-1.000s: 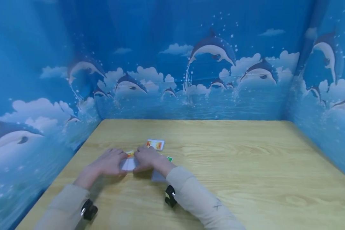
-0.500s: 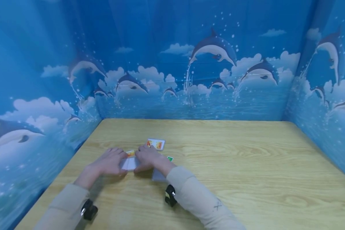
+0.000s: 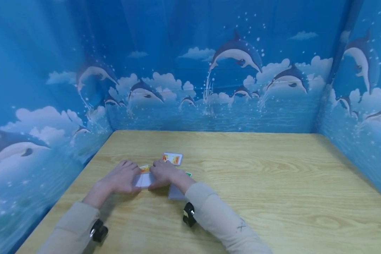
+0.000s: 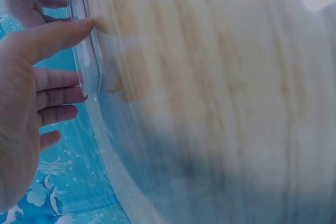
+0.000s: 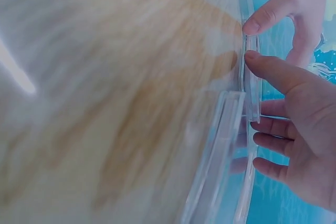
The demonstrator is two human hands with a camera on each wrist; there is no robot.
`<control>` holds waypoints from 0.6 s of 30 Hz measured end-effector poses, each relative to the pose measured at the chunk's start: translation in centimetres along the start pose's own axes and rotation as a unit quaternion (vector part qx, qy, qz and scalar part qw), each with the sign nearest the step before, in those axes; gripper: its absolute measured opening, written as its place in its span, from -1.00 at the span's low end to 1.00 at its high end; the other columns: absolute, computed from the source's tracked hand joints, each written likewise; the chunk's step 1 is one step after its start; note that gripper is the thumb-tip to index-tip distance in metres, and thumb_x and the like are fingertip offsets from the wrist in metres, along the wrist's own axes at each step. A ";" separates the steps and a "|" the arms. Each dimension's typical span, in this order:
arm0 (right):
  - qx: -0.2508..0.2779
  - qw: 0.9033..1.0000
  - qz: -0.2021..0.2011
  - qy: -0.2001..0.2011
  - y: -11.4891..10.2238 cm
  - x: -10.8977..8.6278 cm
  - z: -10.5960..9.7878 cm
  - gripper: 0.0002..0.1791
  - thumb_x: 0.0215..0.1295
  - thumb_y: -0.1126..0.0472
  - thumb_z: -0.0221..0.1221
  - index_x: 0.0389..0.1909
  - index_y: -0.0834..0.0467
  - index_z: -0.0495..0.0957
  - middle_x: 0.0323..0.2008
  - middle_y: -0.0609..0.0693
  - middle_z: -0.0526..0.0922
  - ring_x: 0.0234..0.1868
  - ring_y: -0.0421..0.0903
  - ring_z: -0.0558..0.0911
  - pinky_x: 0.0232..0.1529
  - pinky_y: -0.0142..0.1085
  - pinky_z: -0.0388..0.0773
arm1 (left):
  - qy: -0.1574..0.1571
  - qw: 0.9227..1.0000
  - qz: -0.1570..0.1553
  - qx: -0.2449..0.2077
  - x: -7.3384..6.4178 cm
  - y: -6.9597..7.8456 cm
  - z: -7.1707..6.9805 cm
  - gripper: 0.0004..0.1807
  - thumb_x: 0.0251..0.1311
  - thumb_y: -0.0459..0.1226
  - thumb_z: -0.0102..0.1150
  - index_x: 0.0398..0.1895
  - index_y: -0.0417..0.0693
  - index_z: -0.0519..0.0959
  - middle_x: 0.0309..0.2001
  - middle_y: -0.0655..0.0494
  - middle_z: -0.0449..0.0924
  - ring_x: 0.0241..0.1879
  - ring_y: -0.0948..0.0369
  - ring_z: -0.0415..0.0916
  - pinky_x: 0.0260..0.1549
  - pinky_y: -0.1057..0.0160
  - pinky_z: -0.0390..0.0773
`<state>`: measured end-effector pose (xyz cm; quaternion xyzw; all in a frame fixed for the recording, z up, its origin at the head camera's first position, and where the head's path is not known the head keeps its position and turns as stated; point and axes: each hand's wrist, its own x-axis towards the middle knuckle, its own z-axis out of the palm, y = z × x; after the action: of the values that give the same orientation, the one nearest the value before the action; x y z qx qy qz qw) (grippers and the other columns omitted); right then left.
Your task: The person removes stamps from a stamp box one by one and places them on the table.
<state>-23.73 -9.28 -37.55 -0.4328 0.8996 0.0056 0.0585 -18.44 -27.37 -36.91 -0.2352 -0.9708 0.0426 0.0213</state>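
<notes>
A shallow clear plastic case (image 3: 143, 180) with a pale inside lies flat on the table between my two hands. At its far end shows an orange picture card (image 3: 144, 169). My left hand (image 3: 122, 177) holds the case's left side, thumb at the near edge and fingers along the side and far part, as the left wrist view shows with the case (image 4: 88, 59). From the other side my right hand (image 3: 165, 173) grips it the same way. Under the right wrist lies a second clear case (image 3: 176, 193), partly hidden; its edge (image 5: 215, 156) stands close by in the right wrist view.
Beyond the right hand lies a white card (image 3: 173, 158) with orange pictures. A green-and-white corner (image 3: 188, 174) peeks out beside the right wrist. The wooden table (image 3: 273, 183) stretches far to the right; blue dolphin-print curtains (image 3: 165, 63) enclose its back and sides.
</notes>
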 end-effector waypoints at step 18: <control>0.016 1.000 0.005 0.000 0.0 -0.2 -0.1 -0.22 0.05 -0.31 0.18 0.23 0.04 0.36 0.10 -0.06 0.39 0.04 -0.15 0.39 0.04 -0.27 0.37 | -0.014 0.999 -0.024 -0.033 -0.2 0.0 0.0 -0.33 -0.09 0.09 0.28 0.00 -0.20 0.50 -0.03 -0.11 0.49 0.04 -0.07 0.37 0.09 -0.14 0.25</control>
<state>-23.64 -9.17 -37.47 -0.4273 0.9017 -0.0080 0.0656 -18.27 -27.42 -36.91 -0.2122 -0.9771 0.0136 0.0015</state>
